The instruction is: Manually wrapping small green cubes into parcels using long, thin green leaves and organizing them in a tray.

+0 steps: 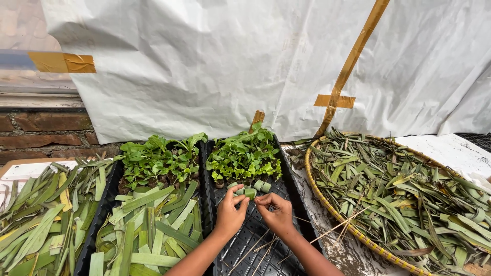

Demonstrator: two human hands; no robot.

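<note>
My left hand (230,212) pinches a small rolled green leaf cup (249,192) above the black seedling tray (299,204). My right hand (276,212) is beside it, fingers closed on a thin pale stick (299,219), its fingertips close to the cup. Just behind the hands, two more rolled leaf cups (262,185) stand in the tray in front of a patch of green seedlings (244,153). Thin sticks (255,248) lie loose on the tray under my forearms.
A second black tray (105,202) on the left holds seedlings (156,158) and cut leaf strips (153,230). More strips (41,214) lie further left. A round woven basket (319,197) of long leaves (404,189) sits right. White plastic sheeting (230,61) hangs behind.
</note>
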